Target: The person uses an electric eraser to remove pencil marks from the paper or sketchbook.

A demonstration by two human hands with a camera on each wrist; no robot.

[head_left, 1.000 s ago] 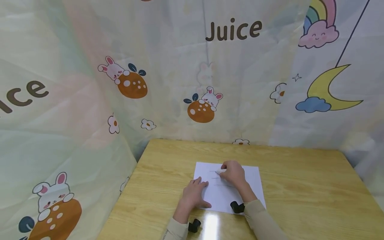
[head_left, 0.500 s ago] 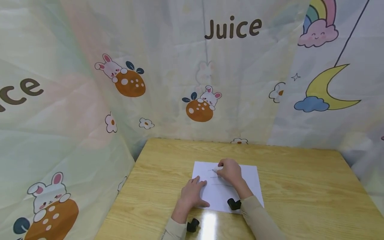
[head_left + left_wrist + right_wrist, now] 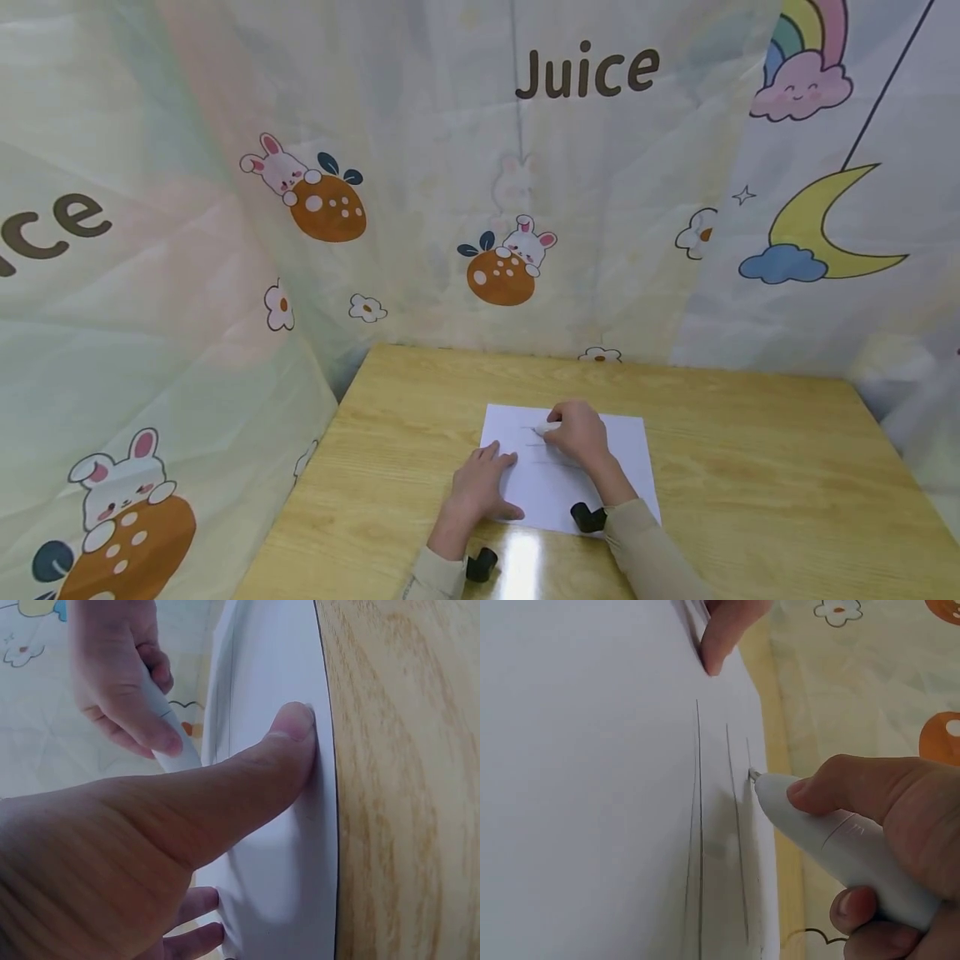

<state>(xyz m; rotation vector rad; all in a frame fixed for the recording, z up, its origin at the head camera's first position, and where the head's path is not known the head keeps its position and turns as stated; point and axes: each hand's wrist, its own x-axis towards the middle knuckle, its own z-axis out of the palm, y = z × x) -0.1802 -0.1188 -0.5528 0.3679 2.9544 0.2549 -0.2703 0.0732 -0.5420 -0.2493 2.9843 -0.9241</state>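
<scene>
My right hand [image 3: 581, 435] pinches a thick white pen-shaped tool [image 3: 840, 836] with a narrow metallic tip. In the right wrist view the tip meets the thin dark line nearest the far edge of a white sheet of paper [image 3: 547, 500]. More dark lines run along the sheet, roughly parallel; beyond the tip, the farthest one looks faint. My left hand [image 3: 478, 483] rests spread on the left side of the paper. Its thumb [image 3: 289, 731] lies near the sheet's near edge in the left wrist view, and other fingers touch the paper.
The paper lies on a wooden table [image 3: 750, 467]. A printed fabric backdrop [image 3: 420, 183] stands behind and to the left. Black wrist mounts [image 3: 588, 517] sit at both sleeves, the right one over the paper's near edge.
The head view shifts slightly. The tool's tip has moved a little left along the far line since a second ago. The left hand stays in place on the paper.
</scene>
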